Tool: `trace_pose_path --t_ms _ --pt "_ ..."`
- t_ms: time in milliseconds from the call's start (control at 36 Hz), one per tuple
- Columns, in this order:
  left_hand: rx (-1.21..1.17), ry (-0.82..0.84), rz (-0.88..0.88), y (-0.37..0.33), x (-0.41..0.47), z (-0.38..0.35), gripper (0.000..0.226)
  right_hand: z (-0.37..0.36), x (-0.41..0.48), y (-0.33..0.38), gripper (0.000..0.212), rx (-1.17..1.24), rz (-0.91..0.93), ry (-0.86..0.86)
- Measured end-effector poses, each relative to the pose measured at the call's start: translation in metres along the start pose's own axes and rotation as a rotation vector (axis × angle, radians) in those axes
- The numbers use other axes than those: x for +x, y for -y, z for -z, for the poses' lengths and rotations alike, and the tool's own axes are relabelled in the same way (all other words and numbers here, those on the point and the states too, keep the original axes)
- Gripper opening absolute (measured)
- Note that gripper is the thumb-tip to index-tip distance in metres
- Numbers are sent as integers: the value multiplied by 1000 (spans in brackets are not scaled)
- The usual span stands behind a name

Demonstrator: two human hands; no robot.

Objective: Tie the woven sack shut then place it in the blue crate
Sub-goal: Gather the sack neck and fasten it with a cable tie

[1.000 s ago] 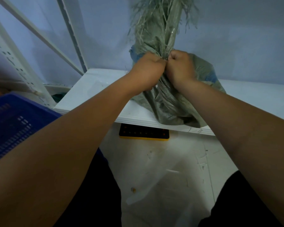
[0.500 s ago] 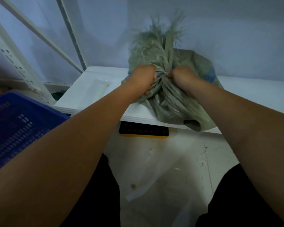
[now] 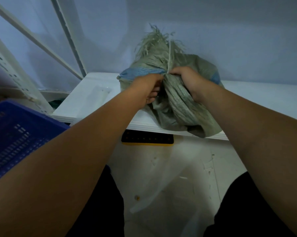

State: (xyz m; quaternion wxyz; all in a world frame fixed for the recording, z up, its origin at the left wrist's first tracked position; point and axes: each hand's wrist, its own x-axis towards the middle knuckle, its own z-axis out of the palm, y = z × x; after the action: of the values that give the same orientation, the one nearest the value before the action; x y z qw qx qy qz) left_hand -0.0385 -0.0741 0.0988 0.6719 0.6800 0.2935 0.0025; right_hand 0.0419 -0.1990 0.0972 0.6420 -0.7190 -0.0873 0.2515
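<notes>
A pale blue wall backs a white bench, with white racking to the left. The blue crate, slotted hard plastic, stands off the bench's left end, well apart from the sack. The sack slumps at the front edge, overhanging it a little: coarse grey-green weave, glossy and creased, with a blue band and a frayed, tufted mouth. The left grip is curled into folds just below the neck; the right grip is clenched on the gathered neck, where a thin pale cord rises. The tie seems unfinished. To cinch well, keep the gather bunched tight and pull the cord snug below the fringe, since slick weave may slip.
</notes>
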Motion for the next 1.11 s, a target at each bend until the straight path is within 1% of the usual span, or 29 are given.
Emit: trace_pose_path --t_ms 56,83,222,306,361,417,500,556,639,750,806,917,972,1028,1111 --pt "37 -37 -43 2 5 -3 38 -2 -3 2 30 11 -6 48" --pt "42 -50 -61 4 7 -5 41 -2 -4 2 30 8 -10 65" --pt "-67 -52 -122 6 8 -11 47 0 -1 0 29 -56 21 72" --pt "-14 -55 -217 4 9 -14 44 1 -2 -2 27 -28 9 120" --pt "-77 -44 -274 3 8 -13 45 0 -3 -2 26 -9 -5 150" --pt "-155 -29 -306 3 9 -12 54 -1 -4 -2 26 -9 7 156" --pt "-266 13 -294 2 7 -13 63 1 -6 -1 26 -13 35 141" --pt "-323 24 -254 1 5 -14 59 2 -6 -2 27 -26 48 123" --pt "-395 27 -195 0 2 -18 45 4 -5 -2 26 -40 49 103" --pt "-339 54 -183 -2 1 -28 35 8 -3 -2 22 -39 93 15" --pt "-325 59 -196 0 4 -32 34 10 -3 -2 22 -39 104 9" --pt "-373 93 -157 -3 0 -33 23 12 -5 2 14 -54 159 -32" --pt "-412 108 -123 -7 1 -30 26 11 -5 3 8 -86 219 -72" --pt "-379 85 -141 -10 6 -28 20 11 -5 4 12 -122 259 -110" --pt "-307 35 -181 -7 16 -31 26 14 -7 4 13 -112 285 -114"
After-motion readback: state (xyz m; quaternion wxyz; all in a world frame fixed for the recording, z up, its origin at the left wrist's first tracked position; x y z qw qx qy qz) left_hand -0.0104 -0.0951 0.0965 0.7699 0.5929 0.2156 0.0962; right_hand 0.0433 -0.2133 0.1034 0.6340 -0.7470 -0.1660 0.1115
